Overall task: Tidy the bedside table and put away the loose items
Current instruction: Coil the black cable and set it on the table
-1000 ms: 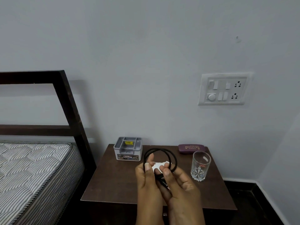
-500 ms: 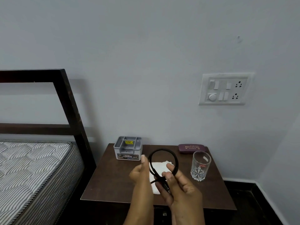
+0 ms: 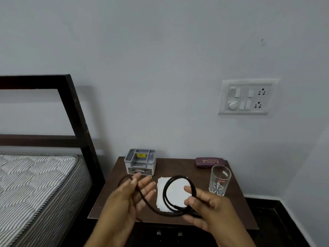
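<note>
Cord black, thin, looped | right hand pinches | left hand flat

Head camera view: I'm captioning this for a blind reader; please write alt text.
Two hands hold a black cable above a dark bedside table: the right hand pinches the coiled loops while a loose strand crosses the open left hand. On the table sit a grey organiser box, white paper, a drinking glass and a maroon glasses case.

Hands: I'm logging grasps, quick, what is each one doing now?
Left hand: open, black cable across its palm.
Right hand: pinching the cable's coil.
</note>
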`<state>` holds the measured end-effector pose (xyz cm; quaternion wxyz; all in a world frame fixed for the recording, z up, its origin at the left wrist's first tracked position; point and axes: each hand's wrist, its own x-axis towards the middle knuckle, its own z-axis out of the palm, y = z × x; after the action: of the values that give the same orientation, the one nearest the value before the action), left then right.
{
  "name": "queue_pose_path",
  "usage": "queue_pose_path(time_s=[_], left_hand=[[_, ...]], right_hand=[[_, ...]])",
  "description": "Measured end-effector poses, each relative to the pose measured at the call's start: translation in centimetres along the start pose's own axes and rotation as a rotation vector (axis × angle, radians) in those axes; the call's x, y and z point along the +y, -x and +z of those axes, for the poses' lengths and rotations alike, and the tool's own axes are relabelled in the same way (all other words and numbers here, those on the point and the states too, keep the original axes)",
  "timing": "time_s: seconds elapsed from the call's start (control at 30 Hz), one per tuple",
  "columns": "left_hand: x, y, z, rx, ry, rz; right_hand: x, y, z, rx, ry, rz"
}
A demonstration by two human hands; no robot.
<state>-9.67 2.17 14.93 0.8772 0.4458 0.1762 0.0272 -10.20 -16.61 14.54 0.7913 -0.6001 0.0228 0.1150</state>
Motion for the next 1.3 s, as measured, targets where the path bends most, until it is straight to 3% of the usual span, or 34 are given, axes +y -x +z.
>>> queue_pose_path(time_s=[0.1,0.27,0.37,0.53,0.7,0.8,0.93,1.07,1.17,1.3], left_hand=[[1.4,0.0,0.3,-0.175,-0.407,0.101],[2.6,0.4,2.0,-0.269,-0.852,0.202],[3.1,0.9,2.5,-0.379,-1.012,0.186],[3.6,1.9,3.3,-0.474,-1.371,0.29],[4.5,2.3,3.5,-0.501,-1.488,0.297],[5.1,2.7,4.2,-0.509,-1.57,0.252],[5.3,3.2,5.2,-0.503,-1.656,0.341],[5.0,3.0,5.9,-0.453,-1.581,0.429],[4.7,2.4,6.1,-0.463,-1.475,0.361],[4.5,1.5,5.3,-0.444,-1.25,0.413]], right_hand=[[-0.7,-0.2,0.5,-0.076,0.268,-0.015],[-1.7,-0.7,2.3,-0.064,0.833,-0.137],[-2.1,-0.6,2.7,-0.024,0.874,-0.267],[-2.9,0.0,3.0,0.015,0.919,-0.323],[-3.4,0.7,3.3,-0.175,1.076,-0.396],[-3.3,0.4,3.4,-0.135,0.94,-0.407],[-3.1,-0.4,3.6,-0.066,0.892,-0.375],[-3.0,-1.2,3.7,-0.009,0.922,-0.343],[-2.7,-1.5,3.5,0.052,1.005,-0.35],[-2.6,-1.7,3.5,0.201,0.837,-0.44]])
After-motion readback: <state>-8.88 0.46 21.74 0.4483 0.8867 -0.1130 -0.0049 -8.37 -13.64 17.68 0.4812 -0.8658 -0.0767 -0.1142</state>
